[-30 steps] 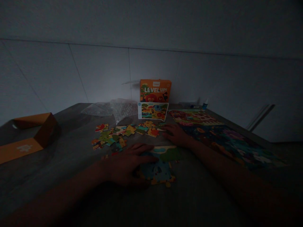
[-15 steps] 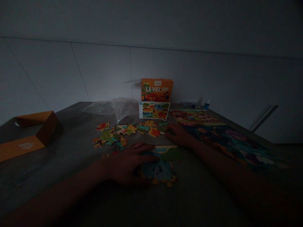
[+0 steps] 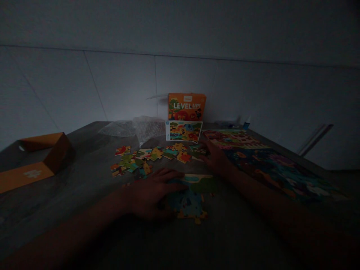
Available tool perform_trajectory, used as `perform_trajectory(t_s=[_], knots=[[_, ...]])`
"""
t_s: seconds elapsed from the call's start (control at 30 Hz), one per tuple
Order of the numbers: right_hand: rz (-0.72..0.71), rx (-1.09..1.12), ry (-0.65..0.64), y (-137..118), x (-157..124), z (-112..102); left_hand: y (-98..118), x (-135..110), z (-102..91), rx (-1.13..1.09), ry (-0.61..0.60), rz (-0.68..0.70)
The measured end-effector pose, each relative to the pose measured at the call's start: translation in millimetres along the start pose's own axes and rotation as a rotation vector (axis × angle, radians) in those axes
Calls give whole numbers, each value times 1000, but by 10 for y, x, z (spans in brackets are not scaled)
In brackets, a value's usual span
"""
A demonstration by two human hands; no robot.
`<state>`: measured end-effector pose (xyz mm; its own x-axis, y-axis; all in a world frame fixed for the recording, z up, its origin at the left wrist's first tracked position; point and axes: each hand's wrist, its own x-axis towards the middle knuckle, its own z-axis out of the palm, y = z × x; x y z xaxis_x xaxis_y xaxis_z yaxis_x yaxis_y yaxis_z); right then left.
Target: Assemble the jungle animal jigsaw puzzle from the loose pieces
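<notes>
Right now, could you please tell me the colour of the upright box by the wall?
The upright cardboard box is orange, seen best in the head view.

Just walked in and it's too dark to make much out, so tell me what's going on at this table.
A person has both hands among jigsaw pieces on a dim table. The left hand lies flat on a partly joined section, while the right hand reaches into the loose pieces beyond it; whether it grips one is too dark to tell. The orange box stands at the back, and finished puzzles lie to the right.
</notes>
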<state>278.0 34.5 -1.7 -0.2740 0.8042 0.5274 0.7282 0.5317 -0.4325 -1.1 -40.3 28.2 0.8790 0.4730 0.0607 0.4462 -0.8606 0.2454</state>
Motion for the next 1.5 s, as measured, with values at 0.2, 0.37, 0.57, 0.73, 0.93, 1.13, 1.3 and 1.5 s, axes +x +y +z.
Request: perform_trajectory(t_s=[0.2, 0.37, 0.57, 0.73, 0.93, 1.13, 1.3, 1.5], knots=[[-87, 173, -46, -410, -150, -39, -89, 16, 84, 4, 419, -115], [-168, 326, -98, -587, -242, 18, -140, 27, 113, 23, 457, -39], [-172, 378, -109, -571, -254, 67, -145, 62, 114, 23, 445, -33], [-172, 388, -176, -610, -267, 70, -153, 80, 114, 11, 405, 41], [-142, 381, -232, -605, -303, 50, -148, 70, 120, 4, 429, -2], [-91, 357, -240, -560, -279, 67, -144, 61, 131, -28, 442, -88], [-66, 295, -148, -547, -250, 69, -122, 69, 91, -35, 362, -115], [-78, 287, -80, -541, -226, 34, -42, 44, 73, -1, 159, -133]])
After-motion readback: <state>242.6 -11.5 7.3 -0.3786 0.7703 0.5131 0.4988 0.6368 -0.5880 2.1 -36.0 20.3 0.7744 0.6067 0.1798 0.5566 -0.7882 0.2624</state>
